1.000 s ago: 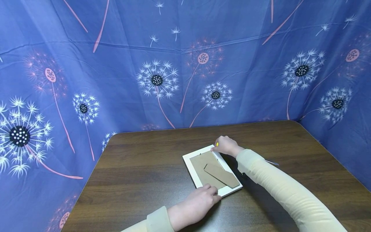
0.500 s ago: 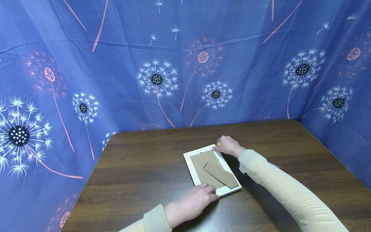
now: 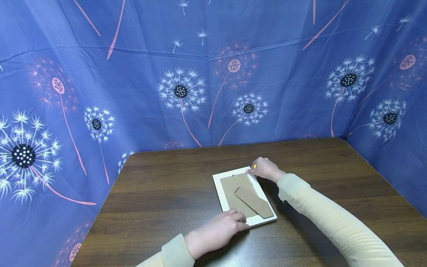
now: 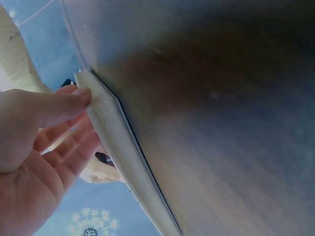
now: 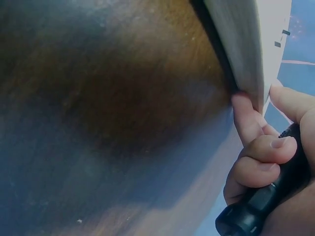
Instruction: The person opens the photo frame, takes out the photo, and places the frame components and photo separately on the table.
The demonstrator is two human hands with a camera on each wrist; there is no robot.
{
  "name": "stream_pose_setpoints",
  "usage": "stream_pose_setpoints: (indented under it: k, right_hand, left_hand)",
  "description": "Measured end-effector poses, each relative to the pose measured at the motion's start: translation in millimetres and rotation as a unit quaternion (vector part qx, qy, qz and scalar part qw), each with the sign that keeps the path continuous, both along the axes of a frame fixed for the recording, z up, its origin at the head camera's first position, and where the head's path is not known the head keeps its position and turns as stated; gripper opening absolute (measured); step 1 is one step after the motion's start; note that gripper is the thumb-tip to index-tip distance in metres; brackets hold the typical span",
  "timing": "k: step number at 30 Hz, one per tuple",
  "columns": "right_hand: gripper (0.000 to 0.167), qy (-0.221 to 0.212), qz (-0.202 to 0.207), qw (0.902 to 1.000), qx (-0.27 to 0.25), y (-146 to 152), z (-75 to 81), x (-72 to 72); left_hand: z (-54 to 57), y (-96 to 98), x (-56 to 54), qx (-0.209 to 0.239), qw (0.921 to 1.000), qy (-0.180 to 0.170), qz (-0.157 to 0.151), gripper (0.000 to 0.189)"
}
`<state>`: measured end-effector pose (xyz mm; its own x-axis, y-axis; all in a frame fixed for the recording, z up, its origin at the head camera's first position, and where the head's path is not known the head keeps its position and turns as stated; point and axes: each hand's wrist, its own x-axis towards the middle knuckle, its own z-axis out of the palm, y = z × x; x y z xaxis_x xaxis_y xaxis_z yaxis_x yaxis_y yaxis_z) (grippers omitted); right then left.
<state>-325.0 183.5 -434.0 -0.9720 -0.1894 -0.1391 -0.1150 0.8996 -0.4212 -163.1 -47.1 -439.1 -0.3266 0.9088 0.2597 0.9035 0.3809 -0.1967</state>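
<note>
A white picture frame (image 3: 220,191) lies back side up on the table. Its brown backing board (image 3: 231,189) carries a slanted easel leg (image 3: 255,204). My left hand (image 3: 220,231) grips the near left corner, its thumb on the frame's edge (image 4: 125,155) in the left wrist view and the other fingers over the back. At the far right corner, my right hand (image 3: 266,170) pinches the frame between thumb and index finger. Its other fingers curl round a black-handled tool (image 5: 266,199), whose yellow end (image 3: 255,166) pokes out in the head view; the tool's working part is hidden.
The dark wooden table (image 3: 160,185) extends well past the frame on both sides. A blue dandelion-print cloth (image 3: 133,92) hangs along its back and sides. The right sleeve (image 3: 327,207) crosses over the table's right part.
The frame has turned slightly clockwise on the table. My right hand has shifted a little to the right with its corner, my left hand a little to the left; both keep their hold.
</note>
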Motion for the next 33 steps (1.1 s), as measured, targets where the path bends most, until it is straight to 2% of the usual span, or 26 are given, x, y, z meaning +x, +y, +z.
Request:
stream_pose_setpoints:
  k: [12,23,33]
  right_hand:
    - [0.036,-0.009,-0.013,0.9995,-0.028,6.9,-3.3,4.4]
    - [0.029,0.003,-0.010,0.9997,-0.024,9.2,-3.0,9.3]
    - [0.034,0.009,-0.001,0.9998,-0.019,14.2,-3.8,13.4]
  left_hand:
    - [-1.5,-4.3,-4.0,-0.002,0.9999,-0.010,-0.006,0.028]
    - [-0.3,-11.7,-6.8,0.002,0.9995,-0.025,-0.017,0.028]
    - [0.4,-16.6,-9.5,0.009,0.9984,-0.051,-0.021,0.026]
